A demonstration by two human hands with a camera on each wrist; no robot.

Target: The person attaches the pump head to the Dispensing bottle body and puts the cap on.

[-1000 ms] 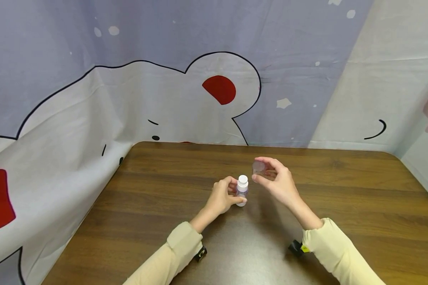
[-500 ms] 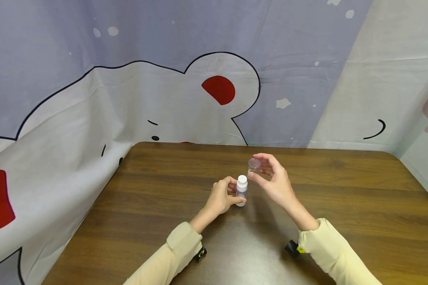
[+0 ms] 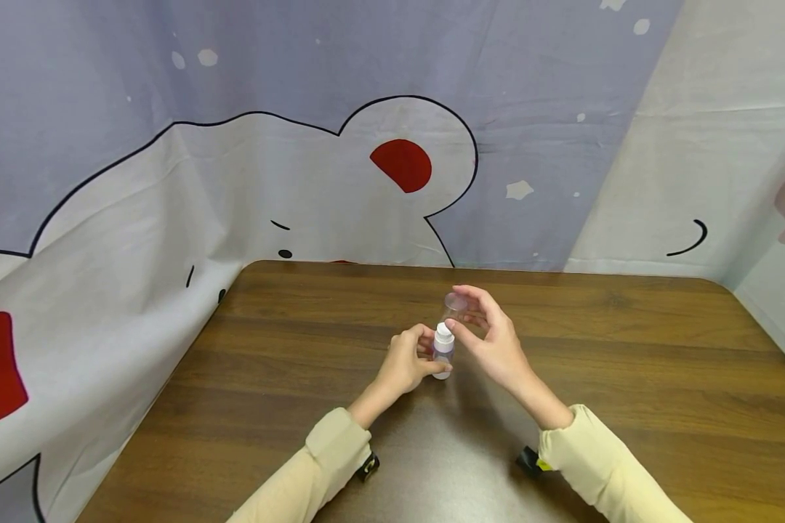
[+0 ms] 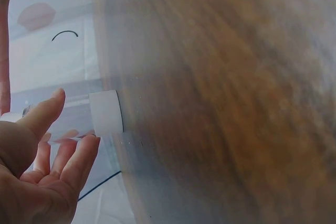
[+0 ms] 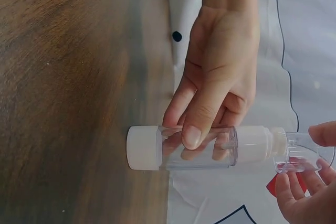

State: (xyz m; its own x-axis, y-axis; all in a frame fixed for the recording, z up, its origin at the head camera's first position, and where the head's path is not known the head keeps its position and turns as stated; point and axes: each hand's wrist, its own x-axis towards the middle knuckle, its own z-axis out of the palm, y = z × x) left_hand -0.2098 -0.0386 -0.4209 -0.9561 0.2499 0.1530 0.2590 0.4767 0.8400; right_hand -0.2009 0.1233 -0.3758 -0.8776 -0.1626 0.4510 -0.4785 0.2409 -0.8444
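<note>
Bottle (image 5: 197, 148): upright on surface (image 3: 628, 363), gripped by left hand (image 3: 402, 363). Clear cap (image 5: 296, 153): pinched in right hand (image 3: 490, 341) fingers, over the bottle's top.

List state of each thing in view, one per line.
bottle: upright on table, clear cap not seated.
clear cap: off, open end just over the bottle's white top.
left hand: grip round the bottle body.
right hand: pinches the clear cap.
table: bears the bottle.
</note>
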